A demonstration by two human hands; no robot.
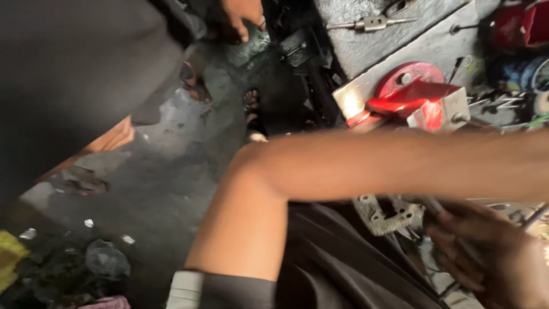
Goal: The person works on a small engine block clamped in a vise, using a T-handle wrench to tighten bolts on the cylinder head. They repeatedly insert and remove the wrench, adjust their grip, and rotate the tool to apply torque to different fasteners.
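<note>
Right hand at 4 o'clock, grip closed on thin metal rod, perforated metal bracket just beside at 9 o'clock; left hand out of frame, grip untellable; steadier with bracket braced near red vise on bench.

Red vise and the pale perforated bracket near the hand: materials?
Red vise: looks like cast metal with glossy red paint, bare grey at the jaw face; highlights on the curved body suggest it. Perforated bracket: likely bare light metal, matte grey-white with punched holes. The right hand beside it grips a thin rod; blur leaves it uncertain.
</note>
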